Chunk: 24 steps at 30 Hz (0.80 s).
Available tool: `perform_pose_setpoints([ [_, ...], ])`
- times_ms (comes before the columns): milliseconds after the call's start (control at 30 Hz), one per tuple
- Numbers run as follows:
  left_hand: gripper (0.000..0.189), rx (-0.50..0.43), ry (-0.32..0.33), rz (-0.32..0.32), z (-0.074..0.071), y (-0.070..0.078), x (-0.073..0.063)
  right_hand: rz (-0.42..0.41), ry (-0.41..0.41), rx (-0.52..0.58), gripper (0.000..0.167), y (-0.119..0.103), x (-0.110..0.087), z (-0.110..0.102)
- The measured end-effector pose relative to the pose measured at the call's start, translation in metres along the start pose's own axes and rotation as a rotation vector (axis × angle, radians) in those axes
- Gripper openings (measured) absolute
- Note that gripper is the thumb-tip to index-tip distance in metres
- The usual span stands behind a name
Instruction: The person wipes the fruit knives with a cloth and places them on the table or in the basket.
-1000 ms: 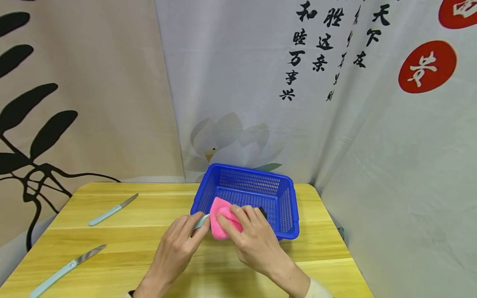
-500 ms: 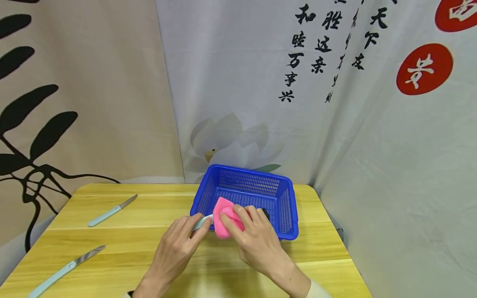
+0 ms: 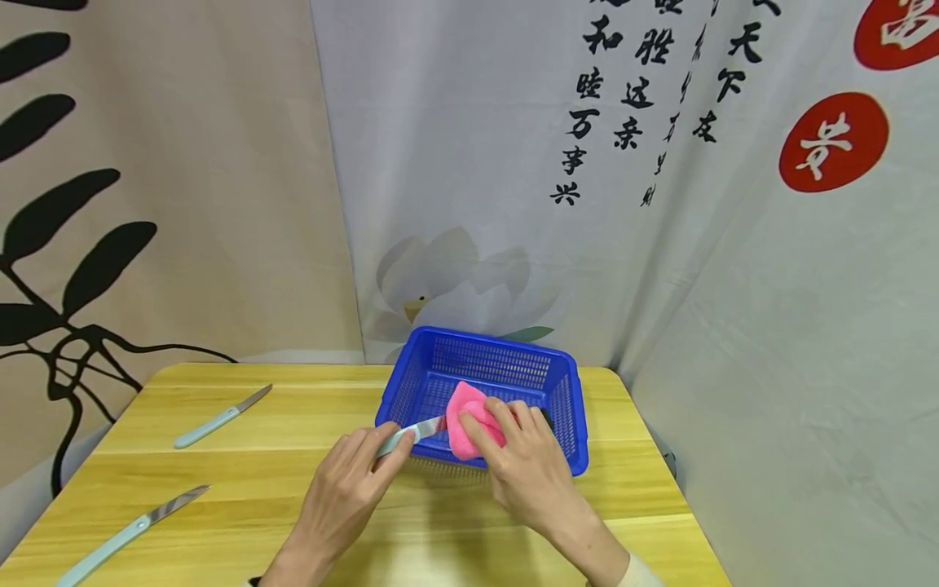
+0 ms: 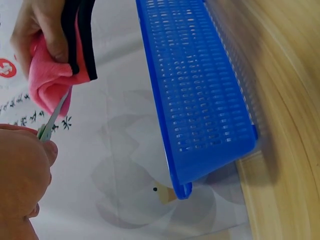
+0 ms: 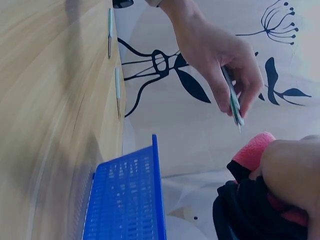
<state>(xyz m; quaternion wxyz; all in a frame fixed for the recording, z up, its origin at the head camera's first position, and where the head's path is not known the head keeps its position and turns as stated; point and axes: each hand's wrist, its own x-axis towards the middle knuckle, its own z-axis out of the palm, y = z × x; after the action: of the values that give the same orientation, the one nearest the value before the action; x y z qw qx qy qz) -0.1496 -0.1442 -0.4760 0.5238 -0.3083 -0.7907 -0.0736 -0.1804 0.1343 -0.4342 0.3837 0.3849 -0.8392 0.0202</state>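
My left hand (image 3: 348,481) grips the pale blue handle of a knife (image 3: 429,427), whose blade points right. In my right hand (image 3: 531,461) is a bunched pink cloth (image 3: 465,420), folded around the blade's tip end and hiding it. The left wrist view shows the cloth (image 4: 52,75) with a black edge and the blade going into its fold. Both hands are above the near side of a blue basket (image 3: 491,336). From the right wrist view, the left hand (image 5: 220,55) holds the knife handle (image 5: 234,102) between thumb and fingers.
Two more knives with pale blue handles lie on the wooden table (image 3: 293,505) at left: a smaller knife (image 3: 220,417) farther back and a larger knife (image 3: 132,534) nearer. A printed curtain (image 3: 469,163) hangs behind the table.
My right hand has drawn the pink cloth to the right along the knife, baring part of the blade near the handle. The left hand has stayed nearly in place.
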Motion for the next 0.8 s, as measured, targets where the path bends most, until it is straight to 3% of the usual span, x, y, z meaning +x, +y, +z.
perform_pose_setpoints([
  [167,0.040,-0.008,-0.020,-0.018,-0.001,0.001,-0.001,0.025,-0.022,-0.036,0.054,0.013,-0.009,-0.003],
  [433,0.040,-0.018,0.029,-0.025,-0.001,-0.001,0.004,0.076,-0.029,-0.072,0.049,0.031,-0.016,-0.010],
  [800,0.041,-0.026,-0.009,-0.026,0.001,0.003,0.004,-0.009,0.073,0.023,0.056,0.007,0.006,-0.014],
])
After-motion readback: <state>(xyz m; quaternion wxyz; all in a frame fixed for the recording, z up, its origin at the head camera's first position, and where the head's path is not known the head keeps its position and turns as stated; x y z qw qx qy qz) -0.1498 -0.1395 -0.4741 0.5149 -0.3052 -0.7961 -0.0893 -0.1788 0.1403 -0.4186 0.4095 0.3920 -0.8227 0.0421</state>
